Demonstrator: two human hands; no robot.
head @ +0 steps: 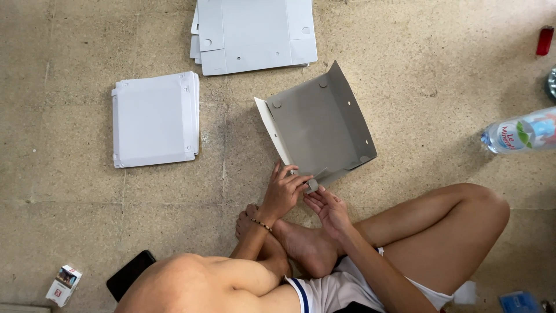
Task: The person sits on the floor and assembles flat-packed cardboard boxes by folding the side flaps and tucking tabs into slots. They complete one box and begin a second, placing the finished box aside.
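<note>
I sit cross-legged on the floor. A grey cardboard box (321, 124) with its sides partly folded up lies in front of me. My left hand (284, 191) pinches its near corner flap. My right hand (329, 208) is just below that corner, fingers curled at the same flap. A stack of folded white boxes (155, 119) lies to the left. A pile of flat white cardboard sheets (255, 35) lies at the top.
A plastic water bottle (521, 132) lies at the right edge. A black phone (130, 274) and a small carton (63, 285) lie at the lower left. A red object (545, 40) sits at the top right. The floor is speckled beige terrazzo.
</note>
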